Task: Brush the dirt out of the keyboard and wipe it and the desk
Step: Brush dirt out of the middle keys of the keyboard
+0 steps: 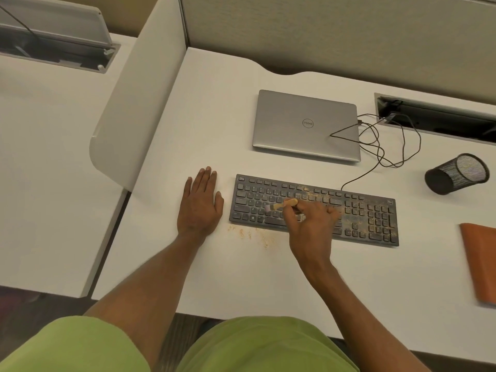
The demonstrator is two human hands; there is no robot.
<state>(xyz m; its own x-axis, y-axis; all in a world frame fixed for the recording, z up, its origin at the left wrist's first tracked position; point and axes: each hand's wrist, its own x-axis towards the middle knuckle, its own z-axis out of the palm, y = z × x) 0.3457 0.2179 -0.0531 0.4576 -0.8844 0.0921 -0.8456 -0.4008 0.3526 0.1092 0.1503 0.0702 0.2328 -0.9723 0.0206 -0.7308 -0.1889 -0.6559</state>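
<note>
Firstly, we list a white table (pixel 204 124) bearing everything below. Closed silver laptop (pixel 300 124), far middle. Dark keyboard (pixel 370 216), nearer us than the laptop, with tan dirt over its middle and right keys. Flat orange piece (pixel 480 261), right edge, partly cut off. Black mesh cup (pixel 453 174), on its side. Of our hands, the left hand (pixel 200 205) lies flat with straight fingers just beside the keyboard's left end; the right hand (pixel 311 224) grips a small wooden-handled brush (pixel 281 205), its bristles on the keys. Crumbs (pixel 249 233) lie along the keyboard's near edge.
</note>
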